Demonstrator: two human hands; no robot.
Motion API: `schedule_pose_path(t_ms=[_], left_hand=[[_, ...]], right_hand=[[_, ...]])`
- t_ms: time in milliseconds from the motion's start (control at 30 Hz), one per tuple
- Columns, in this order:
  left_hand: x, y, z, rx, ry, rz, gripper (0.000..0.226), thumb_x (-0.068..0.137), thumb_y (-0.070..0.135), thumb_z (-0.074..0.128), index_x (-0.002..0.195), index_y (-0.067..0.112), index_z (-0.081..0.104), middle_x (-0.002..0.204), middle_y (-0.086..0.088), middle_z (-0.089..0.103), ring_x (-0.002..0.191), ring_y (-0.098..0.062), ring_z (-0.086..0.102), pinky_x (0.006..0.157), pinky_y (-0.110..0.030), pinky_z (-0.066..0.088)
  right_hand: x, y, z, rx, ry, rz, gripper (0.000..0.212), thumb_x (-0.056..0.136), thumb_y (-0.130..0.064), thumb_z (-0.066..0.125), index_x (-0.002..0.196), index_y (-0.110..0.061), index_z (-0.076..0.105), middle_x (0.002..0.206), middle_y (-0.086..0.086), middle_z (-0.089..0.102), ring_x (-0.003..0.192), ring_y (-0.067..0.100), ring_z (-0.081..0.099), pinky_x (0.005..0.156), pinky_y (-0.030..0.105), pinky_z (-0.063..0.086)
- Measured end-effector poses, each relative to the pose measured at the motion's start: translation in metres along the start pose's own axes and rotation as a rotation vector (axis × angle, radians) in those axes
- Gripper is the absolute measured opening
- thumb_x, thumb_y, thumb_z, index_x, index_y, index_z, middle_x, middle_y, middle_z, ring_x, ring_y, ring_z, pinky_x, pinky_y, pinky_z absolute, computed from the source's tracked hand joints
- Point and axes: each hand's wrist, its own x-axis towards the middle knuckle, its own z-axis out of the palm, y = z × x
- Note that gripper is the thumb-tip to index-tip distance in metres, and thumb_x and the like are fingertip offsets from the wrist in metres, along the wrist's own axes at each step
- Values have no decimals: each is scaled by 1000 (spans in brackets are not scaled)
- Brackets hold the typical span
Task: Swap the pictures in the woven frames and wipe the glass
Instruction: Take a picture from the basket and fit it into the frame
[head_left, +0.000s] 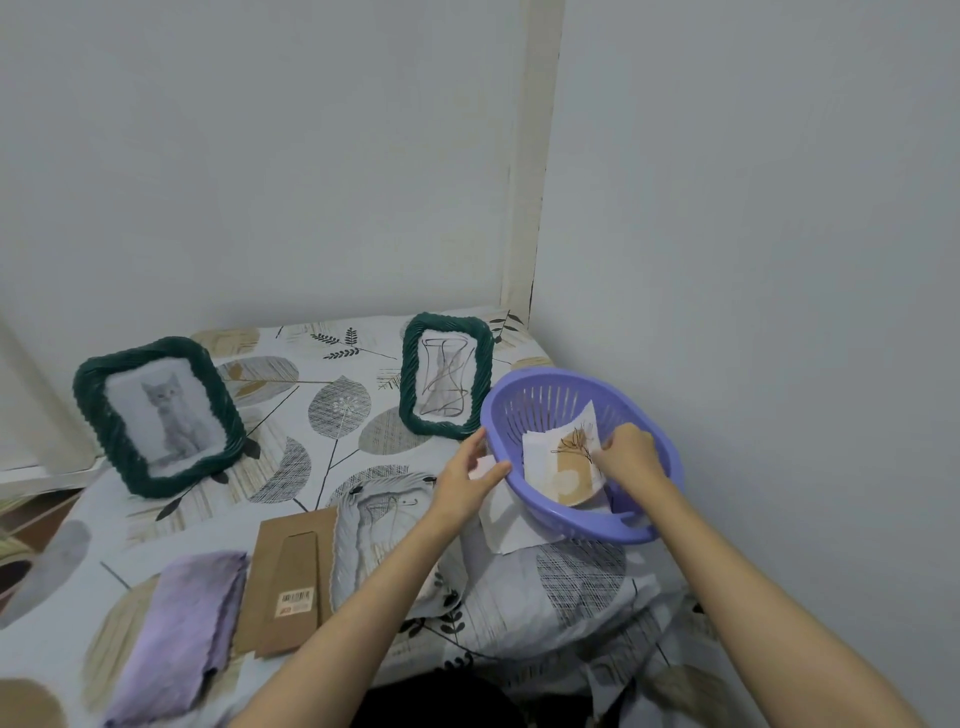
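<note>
Two dark green woven frames stand on the leaf-print bed: one with a grey cat picture (158, 415) at the left, one with a line drawing (445, 374) at the back. A third, pale woven frame (374, 525) lies flat in front of me, my left forearm across it. Beside it lies its brown cardboard back (288, 582). My left hand (467, 478) holds the rim of a purple plastic basket (649, 525). Inside the basket my right hand (631, 452) pinches a picture with a brown leaf drawing (563, 467), on top of other white sheets.
A folded lilac cloth (182, 629) lies at the front left. A white sheet (506, 519) sticks out from under the basket. Walls close off the back and the right side. The bed's left edge drops off near the cat frame.
</note>
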Motion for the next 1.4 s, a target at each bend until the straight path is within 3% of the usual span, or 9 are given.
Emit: schedule_pose_path(t_ms=[67,167,400,567,667,800,1033,1233,1400], left_hand=[[-2,7,-4,14,72,69,56,88,22,59,139,19,36,129,5,50,119,-7,44,99,-21,32],[-7,29,-9,-213,23,32,49,94,35,46,140,24,33,138,1,48,124,-10,45,97,-22,33],[-18,47,-37,-780,-87,-160,44,97,44,28,129,20,48,109,-6,63,91,-21,63,76,-35,53],[-34,31,-71,-654,23,-79,54,89,-8,45,137,16,36,115,-8,61,93,-22,61,71,-35,54],[-45,21,-95,-596,99,-96,63,85,-15,46,138,17,32,111,-5,62,90,-17,61,70,-31,54],[-61,0,-120,-394,164,-108,69,81,-12,54,138,21,32,113,-9,59,96,-22,61,79,-36,54],[-70,-50,-131,346,106,-130,50,72,7,73,119,17,59,115,-1,61,104,-21,58,91,-26,46],[-75,-63,-137,567,-32,-95,56,72,20,76,124,14,55,127,-3,56,121,-18,48,88,-18,33],[-77,-64,-140,612,-124,-86,56,74,27,75,125,12,57,148,-4,36,140,-17,23,108,-23,20]], right_hand=[[-9,-8,-2,118,103,-115,42,85,-21,56,47,-6,48,52,15,51,56,31,46,59,34,41],[-32,-30,-4,192,181,-285,25,85,-25,60,78,-4,71,90,12,69,87,29,61,78,35,47],[-72,-71,22,177,66,-597,25,86,-37,59,100,-20,72,139,6,45,128,25,33,105,39,25],[-85,-86,40,342,-54,-613,19,89,-18,56,104,-18,68,149,12,26,137,28,23,111,40,23],[-95,-98,49,490,-139,-506,25,84,-10,60,109,-16,62,142,9,33,134,24,33,108,39,34],[-101,-102,67,643,-251,-354,40,76,1,65,112,-13,57,117,5,54,88,23,61,68,29,53],[-108,-86,101,294,-361,-378,44,70,5,67,112,-5,61,90,1,54,61,-1,44,55,6,38],[-104,-73,112,191,-366,-408,45,73,0,68,117,-6,60,84,-4,54,73,11,48,60,5,34],[-99,-67,117,151,-374,-481,45,76,-6,68,120,-6,59,101,3,55,87,13,49,74,11,33]])
